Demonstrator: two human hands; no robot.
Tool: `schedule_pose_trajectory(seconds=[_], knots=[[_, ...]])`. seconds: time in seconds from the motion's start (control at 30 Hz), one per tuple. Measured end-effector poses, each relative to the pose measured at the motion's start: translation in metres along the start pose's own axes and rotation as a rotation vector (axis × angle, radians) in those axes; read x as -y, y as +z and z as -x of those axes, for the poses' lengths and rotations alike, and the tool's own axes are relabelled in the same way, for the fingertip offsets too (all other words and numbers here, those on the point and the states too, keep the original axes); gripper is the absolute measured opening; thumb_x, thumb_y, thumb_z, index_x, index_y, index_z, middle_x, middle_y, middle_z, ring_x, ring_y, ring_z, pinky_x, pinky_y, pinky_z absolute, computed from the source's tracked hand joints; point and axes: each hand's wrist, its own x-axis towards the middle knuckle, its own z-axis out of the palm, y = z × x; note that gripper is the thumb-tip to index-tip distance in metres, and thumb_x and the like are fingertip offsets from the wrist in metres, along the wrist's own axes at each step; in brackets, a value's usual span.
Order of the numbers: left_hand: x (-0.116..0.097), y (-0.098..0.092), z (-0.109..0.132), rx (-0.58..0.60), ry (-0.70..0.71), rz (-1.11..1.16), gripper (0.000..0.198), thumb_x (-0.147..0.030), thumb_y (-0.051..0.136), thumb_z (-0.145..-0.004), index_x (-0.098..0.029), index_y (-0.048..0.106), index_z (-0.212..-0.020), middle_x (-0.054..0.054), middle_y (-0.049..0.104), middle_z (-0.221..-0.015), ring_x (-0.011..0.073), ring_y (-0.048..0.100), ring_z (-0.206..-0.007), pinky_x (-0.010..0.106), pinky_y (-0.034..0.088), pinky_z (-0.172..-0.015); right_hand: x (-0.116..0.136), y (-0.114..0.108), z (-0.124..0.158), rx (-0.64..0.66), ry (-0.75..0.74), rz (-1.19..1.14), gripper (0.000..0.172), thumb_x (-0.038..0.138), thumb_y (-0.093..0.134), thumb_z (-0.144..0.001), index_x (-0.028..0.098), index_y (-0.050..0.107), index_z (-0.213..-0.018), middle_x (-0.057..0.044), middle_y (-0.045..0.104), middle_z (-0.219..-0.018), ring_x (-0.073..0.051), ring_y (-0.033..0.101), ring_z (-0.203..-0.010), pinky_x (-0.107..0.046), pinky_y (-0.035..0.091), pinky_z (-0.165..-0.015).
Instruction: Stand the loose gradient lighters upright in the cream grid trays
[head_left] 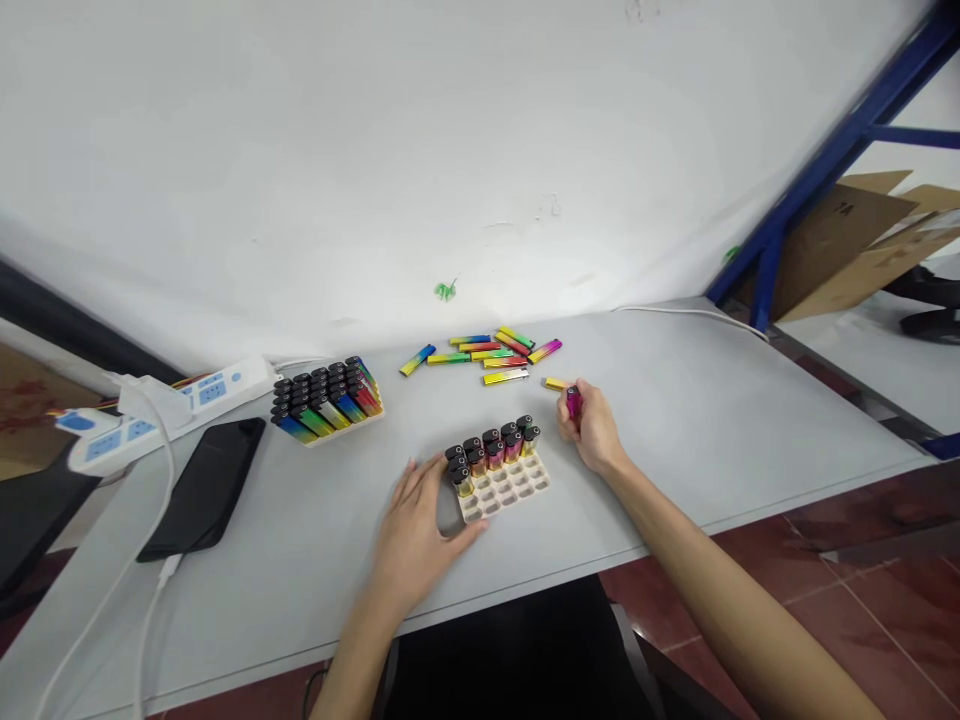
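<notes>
My right hand [594, 425] is closed around a lighter [574, 402] with a dark top and a purple body, just right of a cream tray with holes [514, 490]. A yellow end [555, 383] sticks out beyond the fingers; I cannot tell whether it is the same lighter. My left hand [420, 530] rests on the table with spread fingers, its thumb and fingertips at the tray's left side. Several upright lighters [495, 452] with black tops fill the tray's back and left holes, while the front right holes hold nothing.
A second block of upright lighters [330, 405] stands at the left. Loose multicoloured lighters [491, 350] lie near the wall. Farther left are a black phone [204, 488], a white power strip [180, 408] and cables. Cardboard boxes [847, 235] stand behind a blue frame [787, 215] at right.
</notes>
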Motion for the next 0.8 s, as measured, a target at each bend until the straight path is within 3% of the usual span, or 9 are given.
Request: schedule_pose_trajectory(seconds=[0.13,0.37,0.53,0.67,0.8], knots=[[0.001,0.000,0.000,0.018,0.005,-0.020,0.081,-0.060,0.062,-0.083,-0.018,0.036,-0.147,0.015,0.047,-0.151,0.0396,0.030,-0.147,0.058,0.038,-0.114,-0.001,0.000,0.002,0.012,-0.016,0.045,0.056,0.062,0.035,-0.093,0.024,0.044,-0.053,0.004,0.029,-0.039,-0.011,0.025,-0.038,-0.028,0.021,-0.043],[0.002,0.001,0.002,0.015,0.008,-0.019,0.080,-0.061,0.060,-0.084,-0.019,0.035,-0.147,0.014,0.046,-0.151,0.0391,0.029,-0.147,0.058,0.037,-0.114,-0.006,-0.002,0.001,0.039,-0.042,0.075,0.052,0.050,0.032,-0.095,0.024,0.043,-0.051,0.003,0.030,-0.038,-0.012,0.026,-0.036,-0.028,0.021,-0.042],[0.002,0.002,0.002,0.017,-0.001,-0.012,0.082,-0.063,0.060,-0.083,-0.019,0.035,-0.148,0.013,0.046,-0.152,0.0389,0.029,-0.147,0.057,0.037,-0.114,-0.003,0.000,0.005,-0.012,-0.052,0.100,0.055,0.060,0.032,-0.095,0.023,0.048,-0.057,0.004,0.032,-0.041,-0.012,0.028,-0.039,-0.028,0.023,-0.043],[0.003,0.002,0.001,0.012,0.005,0.000,0.082,-0.063,0.061,-0.083,-0.019,0.037,-0.148,0.013,0.046,-0.152,0.0382,0.029,-0.147,0.056,0.036,-0.115,-0.001,0.003,0.011,-0.023,-0.115,0.166,0.055,0.066,0.033,-0.094,0.020,0.059,-0.075,0.002,0.045,-0.056,-0.014,0.040,-0.049,-0.028,0.032,-0.048],[0.002,0.002,0.000,-0.007,0.023,0.011,0.082,-0.061,0.062,-0.083,-0.019,0.037,-0.148,0.013,0.048,-0.150,0.0380,0.030,-0.147,0.056,0.036,-0.115,-0.003,0.001,0.024,-0.032,-0.231,0.310,0.039,0.058,0.050,-0.092,0.020,0.058,-0.085,-0.002,0.059,-0.081,-0.017,0.055,-0.073,-0.031,0.045,-0.069]])
